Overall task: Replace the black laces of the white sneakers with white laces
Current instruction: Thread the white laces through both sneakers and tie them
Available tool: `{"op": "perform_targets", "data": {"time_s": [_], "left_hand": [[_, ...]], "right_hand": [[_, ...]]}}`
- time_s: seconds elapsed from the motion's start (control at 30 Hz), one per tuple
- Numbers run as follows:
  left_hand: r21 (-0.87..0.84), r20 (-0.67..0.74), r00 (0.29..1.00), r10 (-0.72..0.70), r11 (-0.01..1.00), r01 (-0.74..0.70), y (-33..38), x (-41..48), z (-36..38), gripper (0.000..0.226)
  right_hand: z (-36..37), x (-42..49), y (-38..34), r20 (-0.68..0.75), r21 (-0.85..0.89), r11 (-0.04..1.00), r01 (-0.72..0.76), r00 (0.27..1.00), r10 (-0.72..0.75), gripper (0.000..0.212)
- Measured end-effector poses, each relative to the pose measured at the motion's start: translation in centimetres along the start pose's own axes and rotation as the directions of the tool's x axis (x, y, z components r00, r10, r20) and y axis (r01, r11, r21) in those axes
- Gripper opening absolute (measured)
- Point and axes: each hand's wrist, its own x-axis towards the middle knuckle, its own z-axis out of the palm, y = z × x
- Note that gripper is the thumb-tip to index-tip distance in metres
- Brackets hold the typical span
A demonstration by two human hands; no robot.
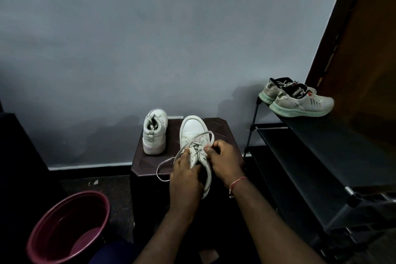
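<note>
White low-top leather sneaker [194, 133] on dark brown counter [222, 133]: gripped by left hand [185, 174]; flat white lace [165, 162] pinched by right hand [225, 162] fingers [209, 148]. No legible branding.

Both hands on a white sneaker [194, 133] atop a dark stool [222, 133]; left hand [185, 174] gripping its side; right hand [225, 161] pinching white lace [194, 137]; second sneaker [154, 132] beside.

White sneakers [194, 133] with white lace [165, 162], dark brown stool [147, 163], maroon bucket [64, 227], grey wall [150, 38].
</note>
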Motion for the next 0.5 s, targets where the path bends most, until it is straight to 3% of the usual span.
{"op": "perform_targets", "data": {"time_s": [0.23, 0.5], "left_hand": [[0.059, 0.005, 1.0, 0.029, 0.998, -0.029, -0.3, 0.1, 0.3, 0.022], [0.083, 0.006, 1.0, -0.015, 0.996, 0.015, 0.1, 0.9, 0.6, 0.046]], "right_hand": [[0.9, 0.2, -0.3, 0.036, -0.085, 0.996, 0.042, 0.999, -0.039, 0.015], [1.2, 0.5, -0.7, 0.052, -0.051, 0.999, 0.012, 0.999, -0.009, 0.017]]}}
